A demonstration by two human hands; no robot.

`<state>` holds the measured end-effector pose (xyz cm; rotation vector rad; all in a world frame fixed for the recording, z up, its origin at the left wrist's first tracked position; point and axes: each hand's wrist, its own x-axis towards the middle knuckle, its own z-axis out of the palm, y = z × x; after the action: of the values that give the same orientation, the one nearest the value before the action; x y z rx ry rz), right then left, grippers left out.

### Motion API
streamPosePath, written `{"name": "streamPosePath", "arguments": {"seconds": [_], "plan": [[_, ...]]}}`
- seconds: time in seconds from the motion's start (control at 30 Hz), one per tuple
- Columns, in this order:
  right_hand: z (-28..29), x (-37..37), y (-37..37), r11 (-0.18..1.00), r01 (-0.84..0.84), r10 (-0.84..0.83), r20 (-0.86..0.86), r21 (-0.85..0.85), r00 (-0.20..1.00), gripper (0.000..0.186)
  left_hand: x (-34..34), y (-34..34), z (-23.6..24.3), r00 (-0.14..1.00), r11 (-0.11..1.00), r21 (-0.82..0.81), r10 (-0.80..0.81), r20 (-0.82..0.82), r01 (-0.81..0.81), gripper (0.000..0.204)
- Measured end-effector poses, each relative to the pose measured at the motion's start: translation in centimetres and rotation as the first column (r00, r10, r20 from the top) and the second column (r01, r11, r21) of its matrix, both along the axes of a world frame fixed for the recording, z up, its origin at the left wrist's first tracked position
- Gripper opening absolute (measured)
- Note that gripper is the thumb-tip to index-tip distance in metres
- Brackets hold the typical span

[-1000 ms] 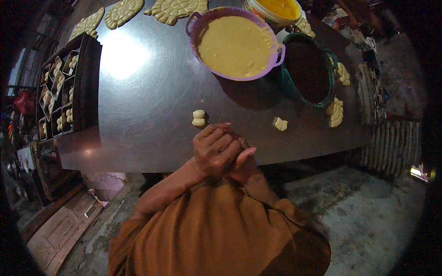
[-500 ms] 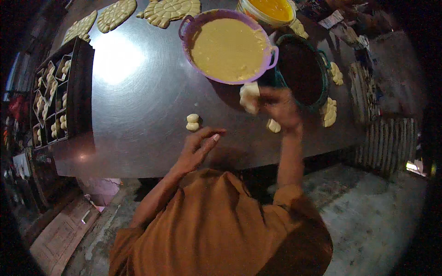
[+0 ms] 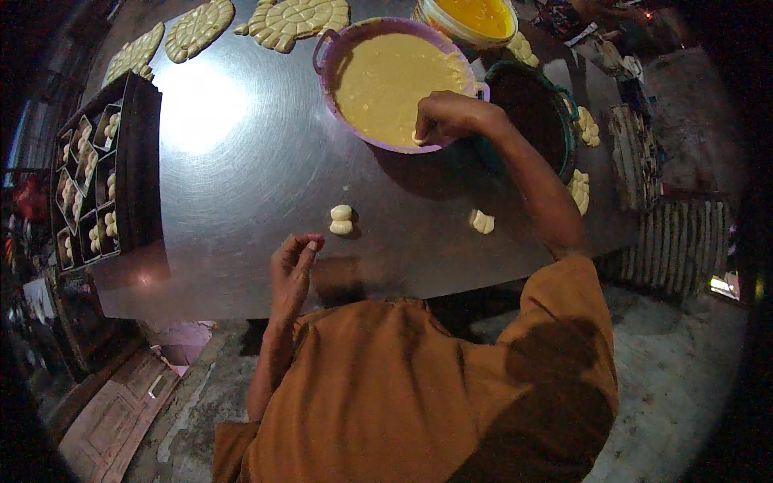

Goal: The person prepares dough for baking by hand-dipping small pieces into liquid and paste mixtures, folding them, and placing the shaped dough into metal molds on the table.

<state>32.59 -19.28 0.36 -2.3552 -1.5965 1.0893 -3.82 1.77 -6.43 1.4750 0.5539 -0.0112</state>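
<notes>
My right hand [image 3: 455,115] reaches over the near right rim of a purple basin [image 3: 361,133] filled with pale yellow paste [image 3: 386,84]. Its fingers are closed, and a pale bit of dough [image 3: 418,138] shows at the tips against the paste; the rest is hidden under the hand. Close to the table's front edge, my left hand [image 3: 291,266] has its fingers curled toward the thumb, with nothing visible in them. Just beyond it sits a pair of small dough balls [image 3: 341,220], touching each other. A loose dough lump [image 3: 482,221] lies to the right.
At left stands a dark divided tray [image 3: 145,169] holding dough balls. Large segmented dough slabs [image 3: 298,22] lie along the far edge. Right of the basin are a dark green-rimmed tub [image 3: 531,121], a bucket of orange-yellow stuff [image 3: 477,18] and more dough pieces [image 3: 579,190].
My right hand has moved up from the table to the basin's paste, carrying the pale dough. My left hand has drawn back leftward, its fingers curling in.
</notes>
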Motion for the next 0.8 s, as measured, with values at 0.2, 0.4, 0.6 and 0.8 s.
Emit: {"name": "streamPosePath", "arguments": {"seconds": [0.2, 0.4, 0.6, 0.8], "plan": [[-0.5, 1.6, 0.7, 0.99, -0.125, 0.121, -0.067, -0.061, 0.99, 0.006, 0.8, -0.3, 0.8, 1.0, 0.999, -0.04, -0.017, 0.026, 0.018, 0.018], [1.8, 0.5, 0.3, 0.999, 0.024, -0.017, -0.264, 0.026, 0.964, 0.02, 1.4, 0.0, 1.4, 0.998, 0.997, -0.08, 0.021, 0.061, -0.016, 0.017], [0.7, 1.2, 0.2, 0.988, 0.085, -0.061, -0.179, 0.129, 0.982, 0.02, 1.1, -0.2, 1.0, 0.998, 0.992, -0.117, 0.05, 0.027, -0.046, 0.017], [0.9, -0.4, 1.1, 1.0, 0.022, -0.023, -0.178, -0.003, 0.984, 0.016, 1.3, -0.7, 1.4, 0.998, 0.993, -0.118, 0.031, 0.059, -0.024, 0.02]]}}
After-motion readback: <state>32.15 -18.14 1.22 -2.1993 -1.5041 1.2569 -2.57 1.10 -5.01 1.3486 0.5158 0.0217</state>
